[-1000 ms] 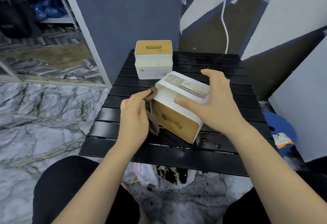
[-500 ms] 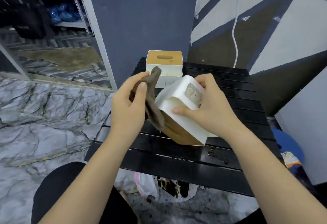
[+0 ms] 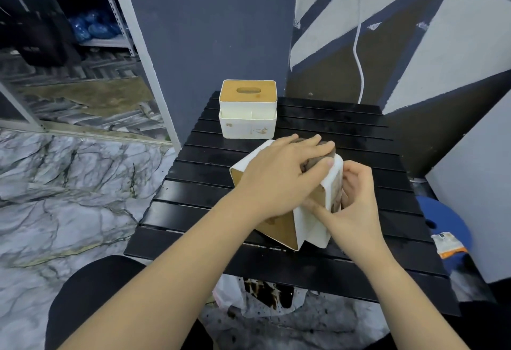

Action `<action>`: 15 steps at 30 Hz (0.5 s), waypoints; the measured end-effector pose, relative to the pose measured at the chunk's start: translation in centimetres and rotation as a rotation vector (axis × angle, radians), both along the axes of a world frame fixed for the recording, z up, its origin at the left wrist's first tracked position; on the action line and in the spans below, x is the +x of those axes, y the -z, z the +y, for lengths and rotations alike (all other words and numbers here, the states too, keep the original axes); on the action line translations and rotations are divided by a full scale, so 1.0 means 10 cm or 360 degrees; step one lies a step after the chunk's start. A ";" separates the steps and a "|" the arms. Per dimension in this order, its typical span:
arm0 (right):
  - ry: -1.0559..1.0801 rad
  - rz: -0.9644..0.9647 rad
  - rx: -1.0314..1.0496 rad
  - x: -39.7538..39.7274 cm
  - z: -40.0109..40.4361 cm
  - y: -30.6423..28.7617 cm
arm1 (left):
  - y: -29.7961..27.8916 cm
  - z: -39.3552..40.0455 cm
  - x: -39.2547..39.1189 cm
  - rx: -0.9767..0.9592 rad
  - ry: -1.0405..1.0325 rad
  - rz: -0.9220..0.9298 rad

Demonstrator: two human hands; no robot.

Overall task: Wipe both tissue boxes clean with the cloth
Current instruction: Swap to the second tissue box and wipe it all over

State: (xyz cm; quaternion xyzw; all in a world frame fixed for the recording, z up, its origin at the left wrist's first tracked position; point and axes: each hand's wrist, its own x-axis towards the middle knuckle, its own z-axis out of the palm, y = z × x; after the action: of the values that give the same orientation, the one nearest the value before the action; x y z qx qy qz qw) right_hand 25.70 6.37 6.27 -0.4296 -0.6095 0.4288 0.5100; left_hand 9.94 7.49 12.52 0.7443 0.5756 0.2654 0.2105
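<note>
Brown cloth under left hand on tilted boxy white tissue box

Left hand flat, right hand curled

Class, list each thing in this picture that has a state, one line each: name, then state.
Near white tissue box with wooden lid: tipped over, held on the black slatted table.
Far white tissue box with wooden lid: upright, untouched.
Brown cloth: pressed on the near box.
Left hand: pressing the cloth.
Right hand: gripping the near box.
</note>
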 end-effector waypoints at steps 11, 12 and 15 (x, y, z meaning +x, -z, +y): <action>0.0041 -0.0027 -0.0011 -0.02 0.02 0.05 | 0.18 0.35 -0.67 -0.0363 -0.0201 -0.0868; 0.0044 -0.0036 -0.0014 -0.03 0.03 0.04 | 0.23 0.35 -0.72 -0.0419 -0.0255 -0.1062; 0.0049 -0.0068 -0.0034 -0.02 0.05 0.04 | 0.46 0.28 -0.80 -0.0658 -0.0409 -0.1834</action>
State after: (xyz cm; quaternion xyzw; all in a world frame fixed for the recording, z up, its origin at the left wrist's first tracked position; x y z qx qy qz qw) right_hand 25.46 6.89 5.87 -0.4536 -0.6088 0.4180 0.4988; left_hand 1.93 10.32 7.88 0.3501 0.4940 0.5306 0.5932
